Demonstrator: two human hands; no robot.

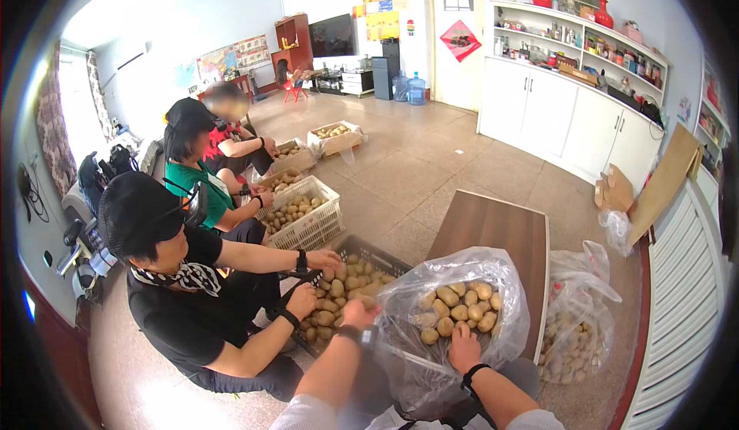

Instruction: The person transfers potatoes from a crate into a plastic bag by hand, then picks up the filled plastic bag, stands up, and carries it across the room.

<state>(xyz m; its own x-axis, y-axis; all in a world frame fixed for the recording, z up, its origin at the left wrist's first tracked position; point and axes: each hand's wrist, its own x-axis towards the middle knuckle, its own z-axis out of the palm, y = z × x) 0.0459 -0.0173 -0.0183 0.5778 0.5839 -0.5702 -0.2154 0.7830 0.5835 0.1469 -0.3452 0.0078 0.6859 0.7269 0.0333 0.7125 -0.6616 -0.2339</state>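
Observation:
My left hand [359, 314] is over the near right side of a black crate [382, 257] of potatoes [332, 291], close to the clear plastic bag. Motion blurs its fingers, so I cannot make out a grip. The clear plastic bag [504, 276] stands open in front of me, with several potatoes [459, 307] inside. My right hand [464, 351] reaches over the bag's near side. Its fingers point forward and touch the nearest potatoes; no potato shows lifted in them.
Left of me, a co-worker in black [181, 307] has both hands at the black crate. Other people sit beyond, by a white crate [312, 226] and boxes of potatoes. A brown tabletop [493, 234] lies ahead. Another potato-filled plastic bag [573, 345] stands on the right.

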